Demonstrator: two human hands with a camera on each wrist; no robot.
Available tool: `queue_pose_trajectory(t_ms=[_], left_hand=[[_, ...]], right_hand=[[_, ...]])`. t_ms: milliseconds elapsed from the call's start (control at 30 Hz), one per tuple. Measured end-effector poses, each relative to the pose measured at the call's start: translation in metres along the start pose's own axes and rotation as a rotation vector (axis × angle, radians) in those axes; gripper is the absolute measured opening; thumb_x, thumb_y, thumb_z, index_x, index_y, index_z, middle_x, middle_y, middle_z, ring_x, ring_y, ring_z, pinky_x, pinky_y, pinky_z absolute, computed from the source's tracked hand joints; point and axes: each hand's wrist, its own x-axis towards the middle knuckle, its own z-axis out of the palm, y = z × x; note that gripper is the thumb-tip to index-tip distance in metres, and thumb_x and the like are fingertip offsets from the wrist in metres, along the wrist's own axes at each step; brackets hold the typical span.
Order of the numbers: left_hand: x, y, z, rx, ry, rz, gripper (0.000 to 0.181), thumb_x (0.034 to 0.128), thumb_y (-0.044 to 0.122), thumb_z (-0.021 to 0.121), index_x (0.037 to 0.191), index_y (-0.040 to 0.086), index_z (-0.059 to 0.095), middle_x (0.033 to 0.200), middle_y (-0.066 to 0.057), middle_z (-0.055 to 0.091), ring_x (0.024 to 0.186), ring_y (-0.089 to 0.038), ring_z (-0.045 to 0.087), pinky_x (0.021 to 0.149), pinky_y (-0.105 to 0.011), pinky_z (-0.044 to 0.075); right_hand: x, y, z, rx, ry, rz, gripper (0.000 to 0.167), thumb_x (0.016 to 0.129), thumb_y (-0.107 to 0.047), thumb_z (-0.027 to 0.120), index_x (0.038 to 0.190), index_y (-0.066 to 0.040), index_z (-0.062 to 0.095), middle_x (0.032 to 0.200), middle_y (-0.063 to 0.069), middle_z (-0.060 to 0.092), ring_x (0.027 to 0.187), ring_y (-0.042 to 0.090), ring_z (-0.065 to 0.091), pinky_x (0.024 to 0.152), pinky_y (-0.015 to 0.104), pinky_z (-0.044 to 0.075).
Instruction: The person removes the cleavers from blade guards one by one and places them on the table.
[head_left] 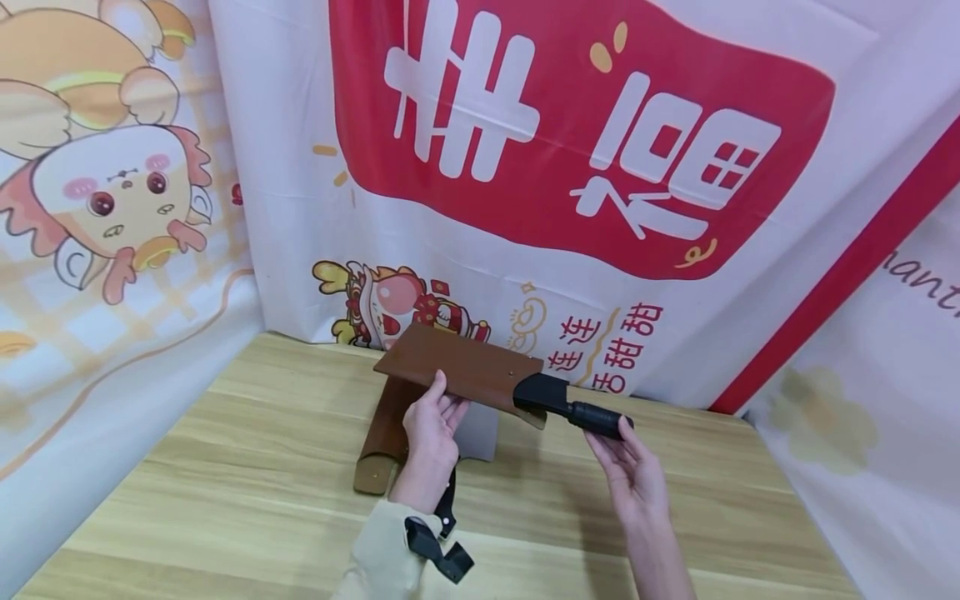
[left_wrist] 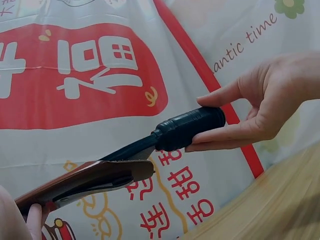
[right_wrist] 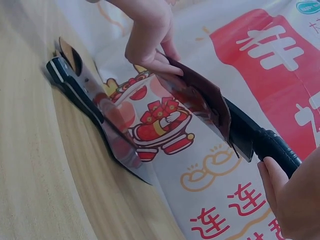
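Note:
Held up over the table is a brown leather sheath (head_left: pixel 461 360), with a cleaver (head_left: pixel 600 419) partly inside; its black handle and a dark strip by it stick out at the right. My left hand (head_left: pixel 432 433) pinches the sheath's lower edge, thumb on the near face. With thumb and fingers my right hand (head_left: pixel 633 479) pinches the end of the handle, seen closely in the left wrist view. Behind my left hand, a second knife (right_wrist: pixel 102 117) with a broad blade and black handle lies on the table. Beside it rests another brown sheath (head_left: pixel 384 433), partly covered.
The wood-grain table (head_left: pixel 247 500) ends at a white printed cloth (head_left: pixel 285 217) at the back. More printed cloth hangs at the left (head_left: pixel 112 350) and right (head_left: pixel 862 467). A black strap (head_left: pixel 438 550) hangs at my left wrist.

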Motion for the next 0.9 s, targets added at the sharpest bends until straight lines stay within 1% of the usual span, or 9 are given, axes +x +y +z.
queue_pose_trajectory(t_ms=[167,267,333,400,500,533,600,733,900], left_hand=[[0.000,0.000,0.000,-0.007,0.019,0.010,0.049,0.1020,0.023,0.068,0.138,-0.009,0.058,0.135,-0.030,0.060,0.125,-0.035,0.060,0.099,-0.042,0.053],[0.001,0.004,0.000,-0.028,0.033,0.027,0.050,0.1022,0.023,0.068,0.139,-0.009,0.057,0.137,-0.032,0.058,0.128,-0.037,0.058,0.103,-0.043,0.052],[0.006,0.011,-0.003,-0.054,0.042,0.046,0.051,0.1026,0.023,0.067,0.141,-0.008,0.054,0.141,-0.033,0.055,0.131,-0.038,0.056,0.105,-0.043,0.050],[0.013,0.021,-0.008,-0.094,0.043,0.066,0.053,0.1041,0.023,0.065,0.145,-0.008,0.050,0.146,-0.033,0.050,0.135,-0.038,0.052,0.108,-0.042,0.048],[0.022,0.037,-0.014,-0.143,0.035,0.074,0.051,0.1055,0.024,0.061,0.146,-0.005,0.049,0.149,-0.030,0.048,0.137,-0.035,0.049,0.109,-0.040,0.046],[0.023,0.040,-0.016,-0.160,0.023,0.071,0.051,0.1061,0.024,0.060,0.147,-0.004,0.048,0.151,-0.029,0.046,0.138,-0.034,0.048,0.109,-0.039,0.046],[0.025,0.045,-0.017,-0.176,0.017,0.058,0.047,0.1065,0.024,0.059,0.145,-0.002,0.050,0.151,-0.027,0.046,0.139,-0.033,0.047,0.108,-0.037,0.046],[0.027,0.049,-0.020,-0.215,-0.020,0.023,0.038,0.1082,0.025,0.055,0.139,0.003,0.051,0.158,-0.024,0.039,0.145,-0.031,0.041,0.111,-0.034,0.043],[0.027,0.055,-0.024,-0.265,-0.056,-0.020,0.023,0.1099,0.025,0.051,0.124,0.008,0.053,0.163,-0.021,0.033,0.149,-0.027,0.034,0.117,-0.032,0.036]], right_hand=[[0.000,0.000,0.000,0.008,0.016,0.006,0.009,0.102,0.001,0.060,0.100,0.005,0.068,0.098,0.027,0.074,0.095,0.032,0.075,0.097,0.044,0.055],[-0.001,-0.003,-0.001,0.024,0.010,0.000,0.009,0.102,0.002,0.060,0.100,0.004,0.068,0.097,0.027,0.074,0.094,0.032,0.076,0.095,0.044,0.057],[-0.001,-0.008,-0.003,0.055,0.008,-0.008,0.009,0.102,0.001,0.061,0.099,0.005,0.069,0.097,0.026,0.074,0.094,0.032,0.076,0.092,0.045,0.058],[0.000,-0.016,-0.007,0.092,0.011,-0.015,0.010,0.102,0.001,0.061,0.098,0.006,0.069,0.097,0.026,0.074,0.094,0.032,0.075,0.090,0.046,0.059],[0.000,-0.025,-0.012,0.137,0.015,-0.009,0.012,0.102,0.001,0.061,0.097,0.007,0.070,0.097,0.027,0.073,0.094,0.033,0.075,0.090,0.047,0.059],[0.001,-0.027,-0.014,0.139,0.015,-0.004,0.012,0.102,0.001,0.060,0.097,0.008,0.070,0.097,0.028,0.073,0.094,0.033,0.075,0.090,0.047,0.059],[0.001,-0.028,-0.015,0.134,0.002,0.008,0.012,0.102,0.002,0.059,0.098,0.008,0.069,0.098,0.028,0.073,0.096,0.033,0.075,0.093,0.047,0.058],[0.006,-0.026,-0.017,0.108,-0.019,0.038,0.012,0.103,0.002,0.057,0.102,0.007,0.067,0.103,0.029,0.071,0.098,0.035,0.074,0.103,0.046,0.051],[0.012,-0.025,-0.022,0.085,-0.023,0.088,0.008,0.103,0.002,0.057,0.106,0.006,0.063,0.108,0.028,0.067,0.101,0.038,0.071,0.111,0.047,0.043]])
